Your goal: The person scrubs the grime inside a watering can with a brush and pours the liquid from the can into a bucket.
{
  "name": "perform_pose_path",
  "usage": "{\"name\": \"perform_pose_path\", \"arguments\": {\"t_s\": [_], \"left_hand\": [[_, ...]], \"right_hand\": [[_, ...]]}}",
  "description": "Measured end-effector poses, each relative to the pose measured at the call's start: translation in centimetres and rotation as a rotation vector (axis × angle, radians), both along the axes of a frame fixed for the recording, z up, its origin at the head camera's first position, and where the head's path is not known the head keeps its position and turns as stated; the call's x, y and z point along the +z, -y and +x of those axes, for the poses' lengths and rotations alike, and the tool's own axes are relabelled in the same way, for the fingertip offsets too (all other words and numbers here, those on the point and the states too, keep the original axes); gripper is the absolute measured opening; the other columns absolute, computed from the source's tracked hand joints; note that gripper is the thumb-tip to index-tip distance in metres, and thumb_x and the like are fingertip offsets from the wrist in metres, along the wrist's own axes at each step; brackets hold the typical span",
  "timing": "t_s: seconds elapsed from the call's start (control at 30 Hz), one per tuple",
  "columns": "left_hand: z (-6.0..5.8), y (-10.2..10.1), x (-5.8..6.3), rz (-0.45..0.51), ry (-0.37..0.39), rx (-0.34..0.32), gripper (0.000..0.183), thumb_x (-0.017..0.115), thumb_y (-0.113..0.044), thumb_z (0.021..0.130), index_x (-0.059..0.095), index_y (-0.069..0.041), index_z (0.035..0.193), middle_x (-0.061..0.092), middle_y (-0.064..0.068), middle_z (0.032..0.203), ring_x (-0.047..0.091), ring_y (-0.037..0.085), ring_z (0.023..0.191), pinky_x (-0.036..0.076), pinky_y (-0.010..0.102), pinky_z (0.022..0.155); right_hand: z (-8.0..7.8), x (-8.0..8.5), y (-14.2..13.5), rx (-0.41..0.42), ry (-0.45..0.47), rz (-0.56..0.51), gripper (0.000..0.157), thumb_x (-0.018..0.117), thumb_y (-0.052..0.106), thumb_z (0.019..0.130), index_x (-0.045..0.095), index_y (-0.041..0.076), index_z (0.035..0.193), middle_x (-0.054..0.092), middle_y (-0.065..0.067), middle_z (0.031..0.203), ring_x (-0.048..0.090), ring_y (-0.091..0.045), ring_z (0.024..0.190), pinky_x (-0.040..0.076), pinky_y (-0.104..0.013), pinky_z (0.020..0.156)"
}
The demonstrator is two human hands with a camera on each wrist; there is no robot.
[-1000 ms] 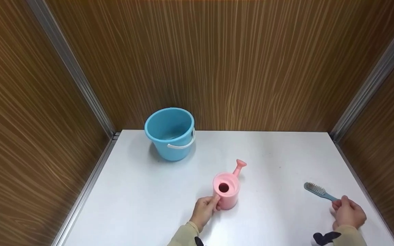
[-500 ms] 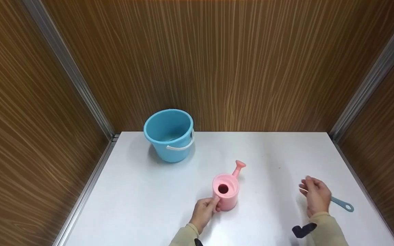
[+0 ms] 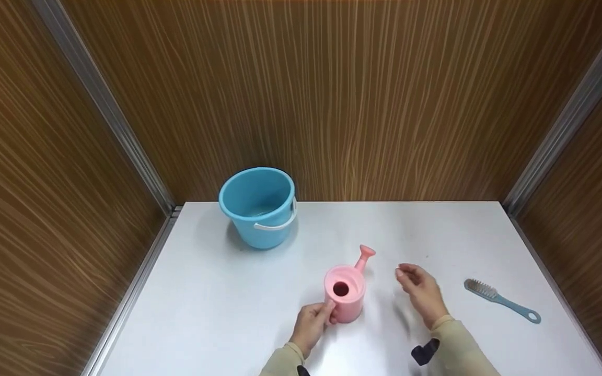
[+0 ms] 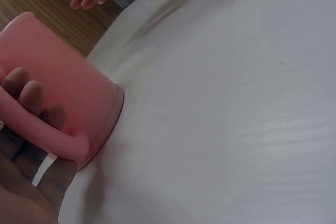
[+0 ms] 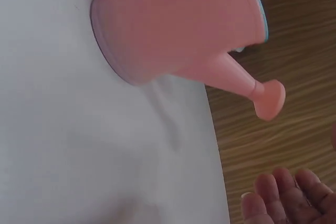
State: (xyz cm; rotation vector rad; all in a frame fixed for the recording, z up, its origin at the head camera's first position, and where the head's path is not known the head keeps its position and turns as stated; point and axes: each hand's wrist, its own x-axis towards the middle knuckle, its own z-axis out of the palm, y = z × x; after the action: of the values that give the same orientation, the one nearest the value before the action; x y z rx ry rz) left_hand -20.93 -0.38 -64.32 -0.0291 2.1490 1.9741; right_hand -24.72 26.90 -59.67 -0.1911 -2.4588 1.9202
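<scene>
A pink watering can (image 3: 347, 303) stands upright on the white table, its spout toward the back right. My left hand (image 3: 311, 324) grips its handle; the left wrist view shows the fingers curled through the handle (image 4: 44, 135). To the right of the can, my right hand (image 3: 422, 292) hovers above the table with relaxed fingers and holds nothing. In the right wrist view those fingers (image 5: 286, 195) lie apart from the spout (image 5: 231, 77). A blue-grey brush (image 3: 505, 301) with pale bristles lies on the table farther right.
A blue bucket (image 3: 264, 235) with a white handle stands at the back left of the white table (image 3: 201, 313). Wood-grain panels (image 3: 332, 104) rise at the back and both sides, with metal strips along the corners.
My right hand has let go of the brush handle and moved left toward the watering can. The brush stays where it lay. My left hand keeps its grip.
</scene>
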Motion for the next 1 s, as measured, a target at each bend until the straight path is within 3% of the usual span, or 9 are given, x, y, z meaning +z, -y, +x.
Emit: {"name": "perform_pose_path", "arguments": {"t_s": [0.2,0.47,0.73,1.0], "left_hand": [[0.0,0.0,-0.1,0.011,-0.001,-0.011,0.054,0.056,-0.054,0.091,0.067,-0.002,0.079,0.064,0.001,0.073,0.057,0.019,0.074,0.041,0.026,0.063],[0.0,0.1,-0.1,0.010,-0.004,-0.005,0.053,0.056,-0.054,0.091,0.068,-0.003,0.079,0.065,0.001,0.074,0.058,0.015,0.074,0.043,0.030,0.069],[0.2,0.0,0.0,0.009,-0.016,-0.005,0.052,0.056,-0.053,0.092,0.069,-0.004,0.080,0.065,0.002,0.073,0.059,0.016,0.073,0.043,0.029,0.067],[0.2,0.1,0.0,0.004,-0.018,-0.012,0.055,0.053,-0.054,0.093,0.067,-0.003,0.079,0.065,0.003,0.075,0.058,0.015,0.074,0.043,0.029,0.068]], "right_hand": [[0.4,-0.5,2.7,0.106,-0.036,0.052,0.047,0.066,0.040,0.091,0.059,0.008,0.125,0.062,-0.009,0.123,0.056,-0.023,0.113,0.044,-0.041,0.095],[0.9,-1.2,5.3,0.154,-0.041,0.087,0.035,0.065,0.027,0.093,0.064,0.006,0.121,0.065,-0.008,0.120,0.058,-0.027,0.112,0.040,-0.051,0.098],[1.2,-1.4,5.9,0.186,-0.056,0.025,0.040,0.066,0.033,0.092,0.064,0.006,0.121,0.065,-0.009,0.118,0.061,-0.025,0.109,0.050,-0.039,0.087],[1.0,-1.6,6.3,0.183,-0.016,-0.024,0.042,0.064,0.033,0.094,0.062,0.006,0.125,0.063,-0.011,0.124,0.058,-0.026,0.114,0.049,-0.042,0.089]]}}
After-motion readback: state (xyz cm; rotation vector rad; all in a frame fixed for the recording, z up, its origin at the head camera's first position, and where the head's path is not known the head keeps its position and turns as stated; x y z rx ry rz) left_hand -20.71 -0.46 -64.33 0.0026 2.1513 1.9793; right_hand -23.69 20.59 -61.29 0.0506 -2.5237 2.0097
